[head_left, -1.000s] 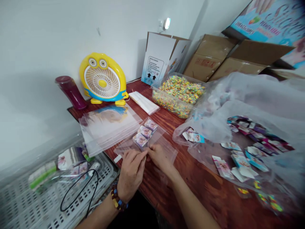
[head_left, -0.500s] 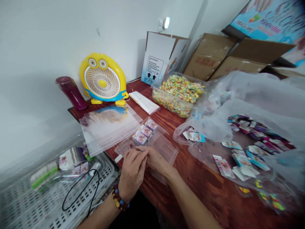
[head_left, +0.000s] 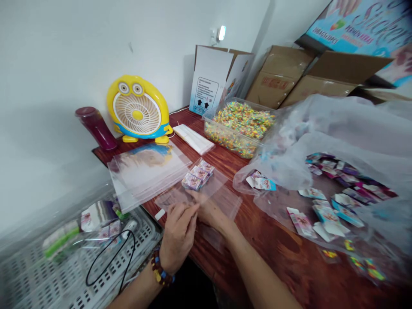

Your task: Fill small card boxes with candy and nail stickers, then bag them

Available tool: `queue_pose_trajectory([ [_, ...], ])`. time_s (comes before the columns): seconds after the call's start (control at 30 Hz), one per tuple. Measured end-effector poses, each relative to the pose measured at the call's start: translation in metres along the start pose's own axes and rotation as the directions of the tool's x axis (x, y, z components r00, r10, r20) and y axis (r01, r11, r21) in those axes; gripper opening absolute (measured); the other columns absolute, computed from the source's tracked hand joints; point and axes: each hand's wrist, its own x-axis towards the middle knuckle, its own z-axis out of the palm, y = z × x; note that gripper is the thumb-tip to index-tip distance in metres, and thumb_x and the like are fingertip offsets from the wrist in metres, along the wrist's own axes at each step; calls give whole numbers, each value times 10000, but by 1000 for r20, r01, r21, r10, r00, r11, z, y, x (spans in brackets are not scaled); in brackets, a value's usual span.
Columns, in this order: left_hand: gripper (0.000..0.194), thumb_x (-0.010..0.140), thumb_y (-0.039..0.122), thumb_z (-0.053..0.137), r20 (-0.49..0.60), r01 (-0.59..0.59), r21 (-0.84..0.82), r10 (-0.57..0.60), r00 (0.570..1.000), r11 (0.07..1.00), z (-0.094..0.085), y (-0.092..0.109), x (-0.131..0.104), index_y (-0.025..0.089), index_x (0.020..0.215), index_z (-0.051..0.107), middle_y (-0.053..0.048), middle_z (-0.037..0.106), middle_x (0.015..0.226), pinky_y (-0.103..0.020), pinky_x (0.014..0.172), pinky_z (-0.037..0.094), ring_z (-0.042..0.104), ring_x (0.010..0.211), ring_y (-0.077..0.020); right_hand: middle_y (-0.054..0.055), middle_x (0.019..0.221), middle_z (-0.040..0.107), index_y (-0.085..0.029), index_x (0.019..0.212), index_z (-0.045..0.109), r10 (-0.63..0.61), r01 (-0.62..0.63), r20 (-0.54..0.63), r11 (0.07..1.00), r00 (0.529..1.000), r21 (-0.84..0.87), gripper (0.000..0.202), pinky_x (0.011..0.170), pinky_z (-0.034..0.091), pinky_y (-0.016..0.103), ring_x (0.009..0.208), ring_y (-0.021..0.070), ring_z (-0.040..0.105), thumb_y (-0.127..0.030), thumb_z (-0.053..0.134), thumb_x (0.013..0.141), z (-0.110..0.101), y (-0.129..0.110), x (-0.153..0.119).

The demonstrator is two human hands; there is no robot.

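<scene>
Several small printed boxes [head_left: 198, 175] lie in a row within a clear plastic bag [head_left: 222, 182] on the dark red wooden table. My left hand [head_left: 180, 227], with a beaded bracelet at the wrist, pinches the near edge of the bag. Inside the bag, under the film, my right hand [head_left: 207, 208] reaches toward the boxes, its fingertips close to the nearest one; its fingers are partly hidden behind my left hand. A stack of flat clear bags [head_left: 148, 171] lies to the left.
A yellow fan [head_left: 138, 109] and a purple bottle [head_left: 98, 128] stand at the back left. A clear tub of colourful packets [head_left: 240, 128] sits behind. Loose cartons [head_left: 330, 219] spill from a large plastic bag [head_left: 354, 141] at right. A white crate [head_left: 64, 274] is lower left.
The row of boxes has shifted slightly right and away from me. My right fingers have moved forward inside the bag, while my left hand has stayed nearly still.
</scene>
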Motion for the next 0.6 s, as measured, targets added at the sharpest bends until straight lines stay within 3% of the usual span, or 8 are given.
queue_pose_trajectory([
  [0.17,264,901,75,519,-4,0,7,0,1000,1000,-1,-3,0,174,1131,605,-55,630,900,-335,827,478,561,879,-180,34,896,711,-193,1288,571,-36,38,-20,995,999,93,448,809,511,306,798,176,629,-149,489,850,-2,-1,1],
  [0.33,250,906,88,522,-9,-20,20,20,1000,1000,0,-5,1,174,1125,604,-49,635,878,-341,835,470,568,852,-175,112,1068,706,-138,1328,537,58,-47,-90,992,994,119,496,848,502,339,911,204,643,-141,483,835,-4,-1,-6],
  [0.43,246,906,96,522,3,-17,12,17,1000,1000,0,-6,0,176,1122,607,-46,635,874,-345,851,463,571,853,-176,108,1070,709,-152,1289,568,74,-64,-93,992,993,105,459,843,500,329,917,207,648,-174,512,834,-2,-3,-7],
  [0.5,249,911,109,518,22,3,17,-3,1000,1000,-2,-7,-1,183,1132,605,-47,640,891,-345,858,457,575,867,-180,86,1019,720,-167,1222,609,61,-52,-88,993,994,110,398,796,502,295,866,189,655,-181,519,835,-2,-6,-9],
  [0.6,260,920,128,509,51,23,37,-25,998,999,-4,-9,-2,198,1157,592,-48,655,943,-344,858,444,582,900,-185,13,767,710,-187,1063,664,93,-76,-93,983,991,165,303,637,477,220,639,130,635,-143,442,861,-7,-9,-18],
])
